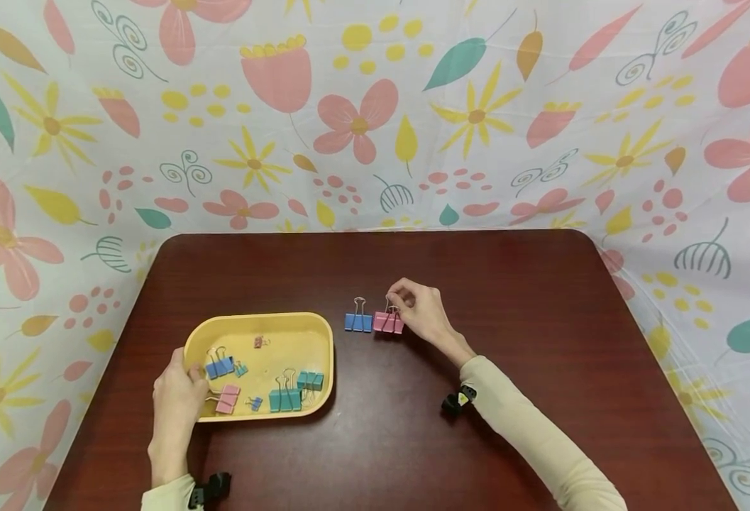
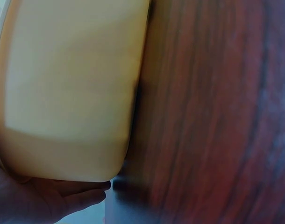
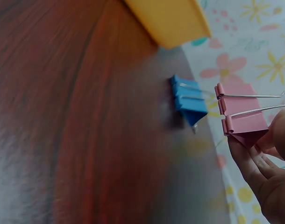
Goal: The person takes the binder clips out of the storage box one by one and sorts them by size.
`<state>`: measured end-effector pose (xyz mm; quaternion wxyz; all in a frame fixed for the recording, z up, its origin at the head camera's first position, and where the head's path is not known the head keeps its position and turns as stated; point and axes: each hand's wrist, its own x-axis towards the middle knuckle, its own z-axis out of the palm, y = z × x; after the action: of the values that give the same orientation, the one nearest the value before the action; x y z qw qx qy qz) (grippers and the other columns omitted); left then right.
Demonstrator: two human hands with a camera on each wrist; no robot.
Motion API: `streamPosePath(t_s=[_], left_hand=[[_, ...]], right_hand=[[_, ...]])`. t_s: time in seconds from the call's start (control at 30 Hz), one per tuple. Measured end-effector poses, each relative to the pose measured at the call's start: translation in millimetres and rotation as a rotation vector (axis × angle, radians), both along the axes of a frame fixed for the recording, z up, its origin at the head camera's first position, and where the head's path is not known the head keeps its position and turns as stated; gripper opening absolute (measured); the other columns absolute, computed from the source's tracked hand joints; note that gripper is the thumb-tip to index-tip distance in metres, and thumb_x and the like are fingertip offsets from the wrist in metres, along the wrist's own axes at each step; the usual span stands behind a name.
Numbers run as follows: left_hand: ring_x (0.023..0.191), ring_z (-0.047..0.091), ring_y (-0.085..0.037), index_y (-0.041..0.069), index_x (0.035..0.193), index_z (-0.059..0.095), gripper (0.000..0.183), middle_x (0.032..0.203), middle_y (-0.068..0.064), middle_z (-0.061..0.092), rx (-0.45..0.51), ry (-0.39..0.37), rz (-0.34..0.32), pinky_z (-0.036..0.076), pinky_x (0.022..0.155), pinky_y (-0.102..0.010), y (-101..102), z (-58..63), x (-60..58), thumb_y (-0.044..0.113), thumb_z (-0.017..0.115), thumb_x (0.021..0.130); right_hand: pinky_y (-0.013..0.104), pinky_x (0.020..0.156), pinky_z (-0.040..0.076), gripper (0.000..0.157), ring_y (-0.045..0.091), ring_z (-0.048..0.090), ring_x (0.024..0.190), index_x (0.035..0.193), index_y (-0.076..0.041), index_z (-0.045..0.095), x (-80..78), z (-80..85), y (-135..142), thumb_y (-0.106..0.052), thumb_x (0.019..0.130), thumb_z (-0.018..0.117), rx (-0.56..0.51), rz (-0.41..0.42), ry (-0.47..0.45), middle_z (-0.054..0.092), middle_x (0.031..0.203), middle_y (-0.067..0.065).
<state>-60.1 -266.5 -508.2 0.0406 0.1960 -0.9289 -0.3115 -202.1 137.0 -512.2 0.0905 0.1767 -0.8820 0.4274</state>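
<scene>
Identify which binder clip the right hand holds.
The pink binder clip outside the yellow tray. Its colour differs from the blue clip beside it; the other large pink clip lies inside.

Right arm wore a pale cream cloth sleeve [image 1: 534,433], fairly close-fitting, creased toward the frame's lower edge. Left arm's matching cream cuff [image 1: 167,495] showed only in part. 2 black wrist-worn units: a blocky left unit [image 1: 218,485] and a small right unit [image 1: 451,404], the latter with 1 yellow marking [image 1: 463,399]. Both hands were bare.
</scene>
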Motion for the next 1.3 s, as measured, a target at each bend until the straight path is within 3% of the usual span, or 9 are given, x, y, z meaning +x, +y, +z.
streamPosePath(t_s=[0.27, 0.6, 0.9, 1.2, 1.3], left_hand=[[0.106, 0.058, -0.056, -0.009, 0.137, 0.044, 0.039, 0.117, -0.039, 0.06, 0.006, -0.008, 0.002, 0.044, 0.084, -0.065, -0.3, 0.4, 0.0, 0.006, 0.044, 0.101], [0.107, 0.058, -0.055, -0.008, 0.137, 0.044, 0.038, 0.118, -0.038, 0.06, 0.012, -0.022, 0.007, 0.044, 0.085, -0.065, -1.0, 1.2, -1.0, 0.007, 0.044, 0.102], [0.105, 0.058, -0.056, -0.009, 0.134, 0.045, 0.036, 0.115, -0.037, 0.061, 0.008, -0.007, -0.001, 0.044, 0.084, -0.066, -0.8, -0.5, -0.3, 0.006, 0.044, 0.101], [0.106, 0.059, -0.055, -0.008, 0.136, 0.044, 0.037, 0.116, -0.037, 0.061, 0.013, -0.015, 0.001, 0.045, 0.084, -0.065, 0.0, 0.4, 0.9, 0.007, 0.044, 0.102], [0.104, 0.059, -0.054, -0.008, 0.136, 0.044, 0.037, 0.116, -0.037, 0.061, 0.015, -0.012, 0.001, 0.045, 0.083, -0.065, 0.2, 0.2, 1.1, 0.006, 0.044, 0.102]], right_hand=[[0.024, 0.057, 0.051, 0.006, 0.011, 0.067, 0.062, 0.089, -0.013, 0.072, -3.6, -17.0, 8.2, -0.01, 0.093, 0.07, 0.049, 0.003, -0.009, 0.073, 0.074, -0.001], [0.024, 0.056, 0.048, 0.005, 0.01, 0.068, 0.062, 0.09, -0.014, 0.076, -9.5, -23.3, 17.0, -0.013, 0.094, 0.072, 0.138, -0.03, 0.041, 0.074, 0.073, -0.001], [0.027, 0.058, 0.047, 0.01, 0.01, 0.062, 0.062, 0.095, -0.011, 0.08, -10.6, -24.3, 21.0, -0.012, 0.094, 0.07, 0.185, -0.059, 0.046, 0.079, 0.085, 0.004], [0.026, 0.052, 0.037, 0.01, 0.005, 0.043, 0.05, 0.092, -0.011, 0.079, -14.9, -18.8, 28.4, -0.011, 0.093, 0.069, 0.157, -0.081, 0.036, 0.078, 0.083, 0.003], [0.027, 0.054, 0.039, 0.01, 0.005, 0.046, 0.051, 0.091, -0.01, 0.079, -16.8, -12.1, 29.0, -0.011, 0.093, 0.069, 0.139, -0.083, 0.045, 0.077, 0.08, 0.002]])
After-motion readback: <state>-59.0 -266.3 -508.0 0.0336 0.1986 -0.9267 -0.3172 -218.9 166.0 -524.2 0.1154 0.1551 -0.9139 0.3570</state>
